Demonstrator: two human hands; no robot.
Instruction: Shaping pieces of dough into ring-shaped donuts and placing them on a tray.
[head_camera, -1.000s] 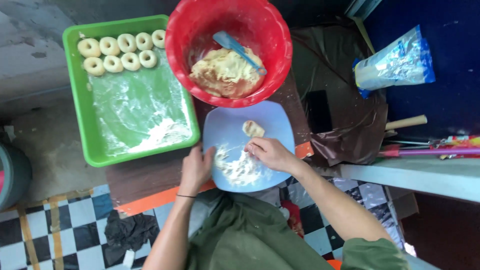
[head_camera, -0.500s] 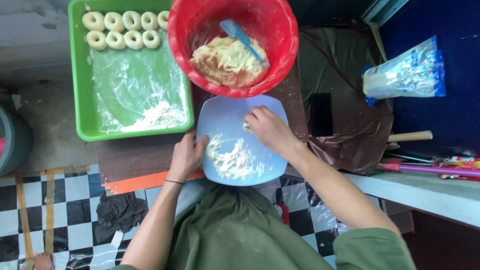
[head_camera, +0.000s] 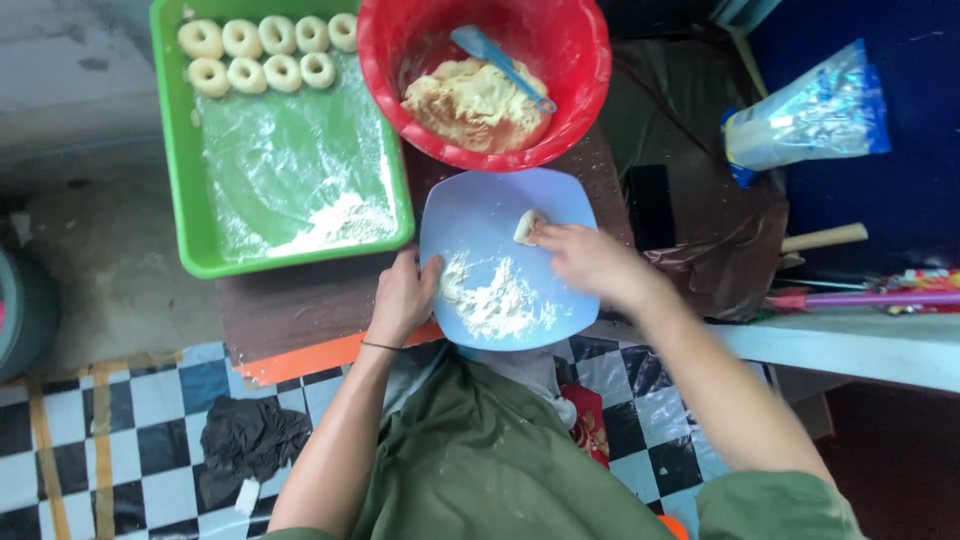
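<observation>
Right hand (head_camera: 585, 258) shifted, fingertips touching dough piece (head_camera: 525, 226)

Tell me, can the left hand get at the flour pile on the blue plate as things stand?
Probably yes. The left hand rests on the blue plate at its left rim, right beside the flour pile. Nothing lies between them; the right hand is busy with the dough piece farther up.

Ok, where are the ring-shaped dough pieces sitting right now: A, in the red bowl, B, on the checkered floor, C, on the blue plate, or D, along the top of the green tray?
D: the dough rings lie in two rows at the top end of the green tray, while the red bowl holds only a lump of dough and a spatula.
</observation>
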